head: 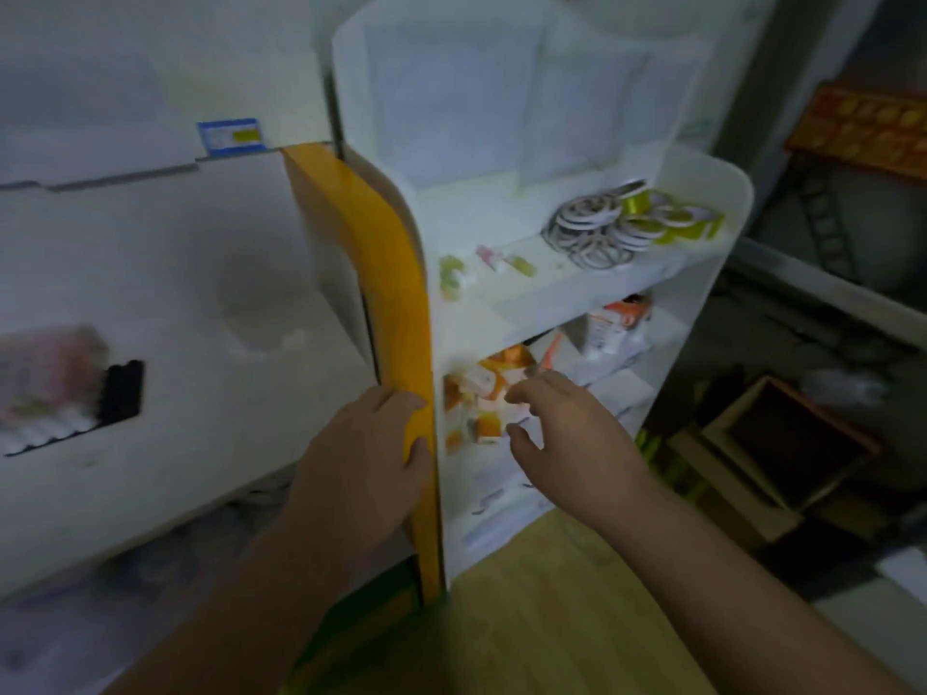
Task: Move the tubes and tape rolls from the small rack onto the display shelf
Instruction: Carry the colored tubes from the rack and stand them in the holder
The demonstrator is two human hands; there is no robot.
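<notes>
My left hand (pixel 366 443) is wrapped around the yellow edge (pixel 396 303) of the white rack (pixel 702 253), thumb on the front of the strip and fingers curled over its side, so it is closed on that edge and holds nothing else. My right hand (pixel 567 433) is reaching into the lower compartment of the rack with the fingers spread and slightly bent, open, with nothing held in it; the fingertips are just beside the orange and white packets (pixel 481 393) lying there, and I cannot tell whether they touch them. A second pile of orange and white packets (pixel 614 326) sits further back on the same level. On the shelf board above, the tape rolls (pixel 627 223) lie in a loose heap toward the right, some white and some shiny yellow-green, overlapping each other. To their left on the same board lie a few small tubes (pixel 501 260), too blurred to describe further. The big white shelf (pixel 175 293) stands to the left of the rack, with a blue price tag (pixel 229 136) on its upper rail. Below my right arm is a wooden floor (pixel 526 619)
</notes>
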